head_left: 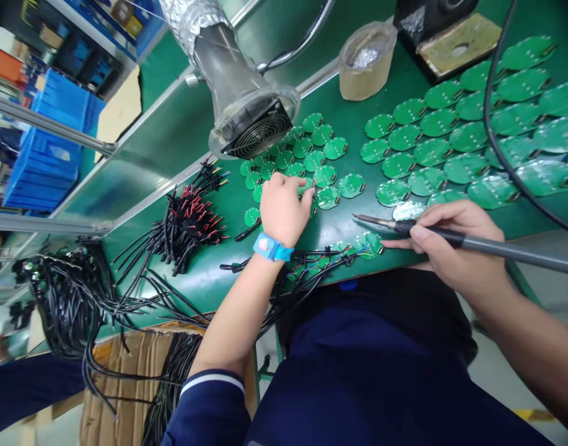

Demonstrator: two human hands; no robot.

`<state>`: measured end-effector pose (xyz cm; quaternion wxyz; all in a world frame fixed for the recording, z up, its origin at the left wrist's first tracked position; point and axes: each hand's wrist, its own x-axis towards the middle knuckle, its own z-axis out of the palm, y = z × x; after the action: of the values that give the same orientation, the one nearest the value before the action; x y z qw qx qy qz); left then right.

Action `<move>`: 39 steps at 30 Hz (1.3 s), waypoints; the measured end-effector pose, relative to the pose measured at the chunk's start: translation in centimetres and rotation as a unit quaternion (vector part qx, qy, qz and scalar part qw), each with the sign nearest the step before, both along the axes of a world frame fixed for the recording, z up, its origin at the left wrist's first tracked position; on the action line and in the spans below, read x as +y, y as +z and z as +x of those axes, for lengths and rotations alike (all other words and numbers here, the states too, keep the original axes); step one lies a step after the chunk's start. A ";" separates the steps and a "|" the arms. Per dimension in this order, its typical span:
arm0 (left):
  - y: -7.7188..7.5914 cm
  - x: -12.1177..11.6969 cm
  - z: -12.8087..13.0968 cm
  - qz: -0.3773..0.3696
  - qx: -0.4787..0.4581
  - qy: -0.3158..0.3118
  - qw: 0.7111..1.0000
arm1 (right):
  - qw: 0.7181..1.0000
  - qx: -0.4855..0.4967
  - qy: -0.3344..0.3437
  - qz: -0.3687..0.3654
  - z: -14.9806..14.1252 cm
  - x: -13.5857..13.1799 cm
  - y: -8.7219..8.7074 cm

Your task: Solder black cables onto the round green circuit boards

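My left hand, with a blue wrist strap, reaches over small round green circuit boards. Its thumb and index finger are curled together around what looks like a short black cable; a reddish wire end shows at the fingertips, while the palm hides the middle. In my right hand is a soldering iron, held like a pen with its tip pointing left above the table. Below that tip, near the front edge, lie boards with thin coloured wires and black cables attached.
A fume extractor nozzle hangs over the boards. Behind stand a tub of silvery material and a soldering stand with a sponge. Larger boards fill the right. Red-tipped cables and a cable bundle lie left.
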<state>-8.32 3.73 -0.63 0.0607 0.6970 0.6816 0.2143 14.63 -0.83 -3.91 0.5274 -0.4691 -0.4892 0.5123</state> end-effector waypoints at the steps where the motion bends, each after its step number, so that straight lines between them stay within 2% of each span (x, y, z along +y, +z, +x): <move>1: -0.3 0.9 -0.3 0.027 0.028 0.013 0.999 | 1.000 -0.003 -0.001 -0.005 0.0 0.0 0.0; 4: -0.7 2.5 -0.6 0.016 0.060 0.002 0.998 | 1.000 0.004 -0.001 -0.007 0.0 0.1 0.0; 6: 0.0 2.2 -0.2 0.017 0.044 -0.021 0.999 | 1.000 0.014 0.001 -0.003 0.0 0.1 -0.1; 9: 1.4 -0.7 1.7 0.052 -0.019 -0.072 0.996 | 1.000 0.014 0.006 0.012 -0.1 0.1 -0.1; 11: 1.8 -3.4 3.4 0.026 -0.058 -0.122 0.990 | 1.000 0.002 0.007 0.017 -0.1 0.2 0.0; 13: 1.4 -5.6 4.8 -0.025 -0.089 -0.158 0.983 | 1.000 -0.016 -0.003 0.015 0.1 0.2 0.0; 16: -0.1 -7.1 6.1 -0.064 -0.107 -0.144 0.982 | 0.996 -0.061 -0.041 0.045 1.1 0.4 -0.2; 20: -1.1 -6.5 6.7 -0.064 -0.100 -0.120 0.986 | 0.991 -0.058 -0.058 0.107 3.1 0.4 -1.1; 22: -1.0 -6.2 6.8 -0.065 -0.089 -0.117 0.987 | 0.993 -0.038 -0.043 0.107 3.6 0.3 -1.5; 25: -0.8 -5.9 7.0 -0.067 -0.080 -0.117 0.988 | 0.992 -0.061 -0.026 0.106 3.8 0.2 -1.7; 30: -1.1 -5.9 7.0 -0.056 -0.078 -0.117 0.989 | 0.988 -0.111 -0.027 0.104 3.4 0.2 -1.6; 39: -1.3 -5.8 7.3 -0.043 -0.066 -0.107 0.991 | 0.988 -0.100 -0.020 0.117 3.5 0.1 -1.5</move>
<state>-1.01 -2.06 -1.91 0.1582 0.7470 0.6063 0.2221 18.17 -0.77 -5.42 0.5370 -0.4626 -0.5870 0.3912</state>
